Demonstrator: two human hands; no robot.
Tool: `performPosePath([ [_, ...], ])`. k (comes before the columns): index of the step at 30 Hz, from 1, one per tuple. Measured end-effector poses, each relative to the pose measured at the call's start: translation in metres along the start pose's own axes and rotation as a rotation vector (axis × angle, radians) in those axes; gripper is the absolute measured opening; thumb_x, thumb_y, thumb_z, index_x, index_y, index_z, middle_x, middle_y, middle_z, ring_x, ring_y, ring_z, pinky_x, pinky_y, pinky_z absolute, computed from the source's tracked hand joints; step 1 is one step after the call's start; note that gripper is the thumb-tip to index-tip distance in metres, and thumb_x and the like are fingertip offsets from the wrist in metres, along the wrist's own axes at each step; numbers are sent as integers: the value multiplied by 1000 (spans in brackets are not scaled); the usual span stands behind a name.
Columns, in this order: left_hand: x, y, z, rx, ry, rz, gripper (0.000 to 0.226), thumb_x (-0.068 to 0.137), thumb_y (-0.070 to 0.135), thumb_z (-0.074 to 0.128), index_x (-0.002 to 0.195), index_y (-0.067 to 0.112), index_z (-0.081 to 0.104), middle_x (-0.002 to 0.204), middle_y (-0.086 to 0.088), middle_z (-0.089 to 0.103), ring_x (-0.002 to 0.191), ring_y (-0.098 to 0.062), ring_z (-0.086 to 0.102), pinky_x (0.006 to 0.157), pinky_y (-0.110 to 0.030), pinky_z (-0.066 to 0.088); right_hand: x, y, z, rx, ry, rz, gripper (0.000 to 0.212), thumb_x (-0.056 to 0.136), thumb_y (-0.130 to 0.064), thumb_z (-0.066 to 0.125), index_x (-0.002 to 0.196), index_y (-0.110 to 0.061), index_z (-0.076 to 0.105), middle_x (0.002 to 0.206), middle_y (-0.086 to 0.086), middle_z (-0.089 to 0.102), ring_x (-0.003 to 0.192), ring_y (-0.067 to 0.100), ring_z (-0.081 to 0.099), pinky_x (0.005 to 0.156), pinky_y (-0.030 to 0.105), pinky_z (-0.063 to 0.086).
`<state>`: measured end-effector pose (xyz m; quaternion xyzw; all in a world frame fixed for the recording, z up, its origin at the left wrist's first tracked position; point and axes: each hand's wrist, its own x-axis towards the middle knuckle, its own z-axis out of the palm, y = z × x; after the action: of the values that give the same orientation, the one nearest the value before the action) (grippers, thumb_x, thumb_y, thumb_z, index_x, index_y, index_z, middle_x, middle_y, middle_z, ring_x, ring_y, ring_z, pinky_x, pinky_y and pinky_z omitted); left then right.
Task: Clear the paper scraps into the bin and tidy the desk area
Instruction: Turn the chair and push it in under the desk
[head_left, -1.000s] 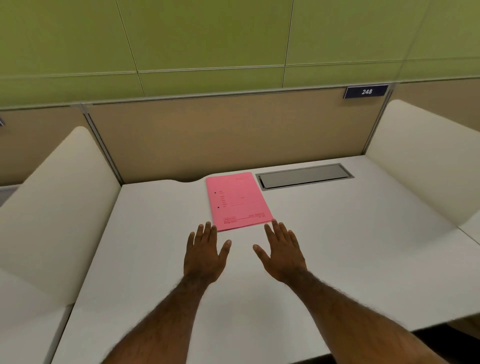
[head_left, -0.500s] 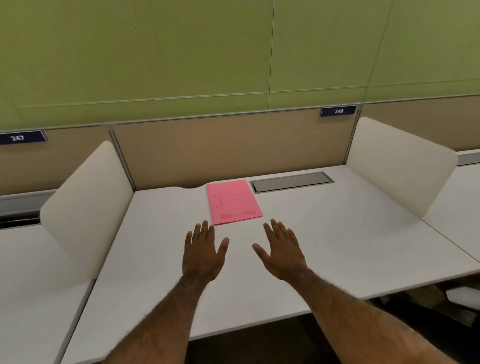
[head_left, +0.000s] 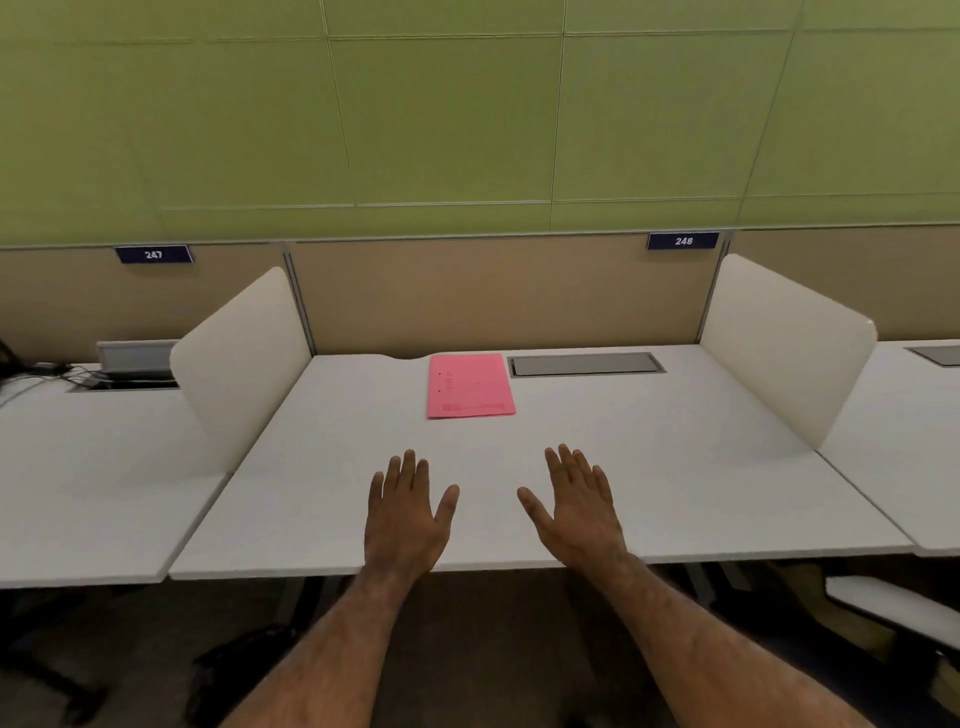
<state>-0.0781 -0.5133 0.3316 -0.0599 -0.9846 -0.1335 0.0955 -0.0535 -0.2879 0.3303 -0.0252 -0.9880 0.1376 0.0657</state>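
A pink folder (head_left: 469, 385) lies flat near the back middle of the white desk (head_left: 675, 467). My left hand (head_left: 406, 512) hovers palm down over the desk's front part, fingers spread, holding nothing. My right hand (head_left: 574, 506) is beside it to the right, also flat, spread and empty. Both hands are well short of the folder. No paper scraps and no bin are in view.
White dividers stand at the desk's left (head_left: 241, 358) and right (head_left: 784, 343). A grey cable hatch (head_left: 586, 364) sits right of the folder. The neighbouring desk on the left has cables and an open hatch (head_left: 104, 374). A white chair part (head_left: 893, 608) is at lower right.
The view has pulled back from the desk: its front edge and the floor below now show. Both hands stay spread and empty, now farther from the pink folder.
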Motion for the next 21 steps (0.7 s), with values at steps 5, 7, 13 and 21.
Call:
performPosePath([
  [5, -44, 29, -23, 20, 56, -15, 113, 67, 79, -26, 154, 19, 14, 162, -1, 0, 149, -19, -6, 120, -39, -7, -42, 4, -17, -9, 12, -46, 100, 70, -82, -15, 153, -28, -6, 162, -4, -13, 147, 16, -17, 117, 39, -16],
  [7, -59, 38, -31, 25, 62, -14, 112, 66, 79, -26, 154, 20, 12, 162, 0, -3, 149, -18, -9, 120, -39, -8, -56, 4, -22, -16, 5, -53, 101, 68, -82, -16, 153, -28, -7, 161, -5, -15, 147, 17, -18, 117, 40, -17],
  [13, -107, 60, -46, 28, 67, -14, 113, 64, 81, -25, 154, 21, 8, 162, 1, -6, 148, -17, -11, 120, -40, -8, -96, 8, -34, -7, 10, -84, 106, 64, -84, -19, 154, -29, -5, 161, -5, -15, 147, 17, -18, 117, 42, -17],
  [21, -204, 96, -54, 10, 75, -15, 92, 82, 73, -5, 154, 19, 10, 163, -1, -4, 149, -19, -9, 120, -40, -6, -187, 31, -51, -6, -17, -143, 88, 82, -76, 1, 154, -26, -1, 163, -3, -9, 148, 17, -15, 117, 41, -15],
])
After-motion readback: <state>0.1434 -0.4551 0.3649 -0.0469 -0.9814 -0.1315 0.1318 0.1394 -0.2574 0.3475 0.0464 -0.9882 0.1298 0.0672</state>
